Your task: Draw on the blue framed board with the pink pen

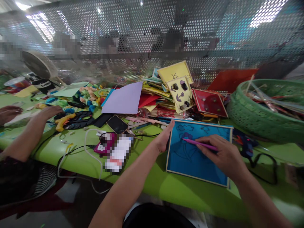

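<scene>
A blue card (185,169) with thin wooden strips along its edges lies on the green table in front of me. It carries a line drawing of a flower on a stem, with small outlines near the top edge. My left hand (165,139) grips the card's left edge, thumb up along the strip. In my right hand (222,153) is a pinkish-purple pen (204,144), its tip touching the flower head, which is partly coloured purple. That hand covers part of the card's right side.
A green basket (263,118) of sticks stands at right, near a glue gun (245,144) with a black cable. Behind lie decorated cards (181,95) and a lilac sheet (123,99). Phones (120,153) and cables are left; another person's arm (30,133) rests farther left.
</scene>
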### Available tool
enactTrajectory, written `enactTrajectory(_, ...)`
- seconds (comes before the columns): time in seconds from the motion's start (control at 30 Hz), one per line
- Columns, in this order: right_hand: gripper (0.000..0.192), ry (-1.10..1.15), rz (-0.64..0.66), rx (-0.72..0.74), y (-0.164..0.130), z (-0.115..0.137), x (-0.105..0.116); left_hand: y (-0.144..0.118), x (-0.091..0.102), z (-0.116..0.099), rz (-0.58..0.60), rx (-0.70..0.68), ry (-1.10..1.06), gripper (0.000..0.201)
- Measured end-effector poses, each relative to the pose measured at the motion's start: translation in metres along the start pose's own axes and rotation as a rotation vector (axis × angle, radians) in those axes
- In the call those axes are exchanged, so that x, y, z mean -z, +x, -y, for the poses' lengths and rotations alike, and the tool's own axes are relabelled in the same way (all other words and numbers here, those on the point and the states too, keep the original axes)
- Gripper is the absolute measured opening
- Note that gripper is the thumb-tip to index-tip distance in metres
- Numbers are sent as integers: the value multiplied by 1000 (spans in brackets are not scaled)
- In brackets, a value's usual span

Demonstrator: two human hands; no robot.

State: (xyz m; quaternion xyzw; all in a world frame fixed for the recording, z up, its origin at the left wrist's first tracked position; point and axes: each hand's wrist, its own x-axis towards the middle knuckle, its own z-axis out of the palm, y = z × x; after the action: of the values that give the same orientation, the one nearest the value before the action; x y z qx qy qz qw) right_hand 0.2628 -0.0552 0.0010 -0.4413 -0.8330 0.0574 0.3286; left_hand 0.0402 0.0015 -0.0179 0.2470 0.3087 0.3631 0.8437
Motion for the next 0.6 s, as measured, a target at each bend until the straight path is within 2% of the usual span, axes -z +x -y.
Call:
enactTrajectory(0.23, 15, -3, -7, 1, 1, 1, -2, 1, -2, 0, 49, 31, 22, 74)
enactTrajectory(0.6, 15, -38, -53, -4, 1, 2, -5, 1, 1, 3, 89, -11, 34, 72)
